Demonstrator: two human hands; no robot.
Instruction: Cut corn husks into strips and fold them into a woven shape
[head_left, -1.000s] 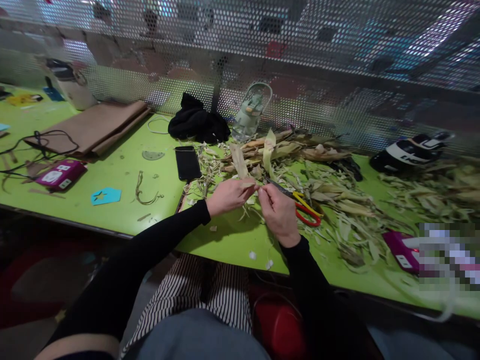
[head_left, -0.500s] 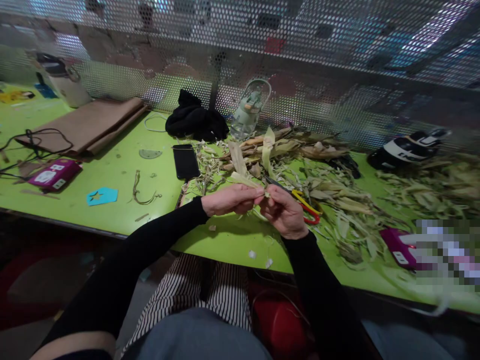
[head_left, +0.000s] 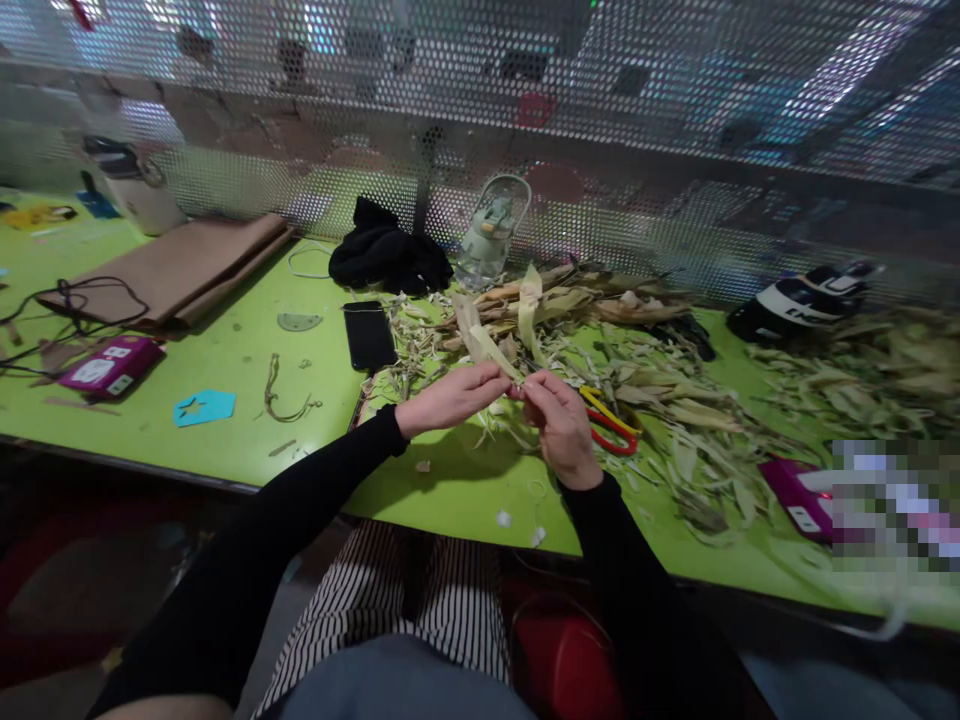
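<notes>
My left hand (head_left: pixel 459 398) and my right hand (head_left: pixel 559 425) meet fingertip to fingertip above the green table. Both pinch a pale strip of corn husk (head_left: pixel 495 352), which sticks up and away from the fingers. Wisps of thin husk hang below the left fingers. Just right of my right hand lie scissors (head_left: pixel 611 420) with red and yellow handles, their blades hidden. Behind the hands spreads a heap of dried corn husks (head_left: pixel 577 295), with another upright husk piece (head_left: pixel 529 312) in it.
A black phone (head_left: pixel 369 335), a blue paper tag (head_left: pixel 204 408) and a twisted cord (head_left: pixel 277 395) lie to the left. A clear bottle (head_left: pixel 489 240) stands behind; a black bottle (head_left: pixel 795 305) lies right. Purple power blocks (head_left: pixel 116 366) sit at both sides. Perforated metal screen (head_left: pixel 360 150) closes the back.
The view has tilted up slightly. Both hands still pinch the husk; the right hand has turned and its fingers are more stretched toward the left fingertips, uncovering more of the scissor handles.
</notes>
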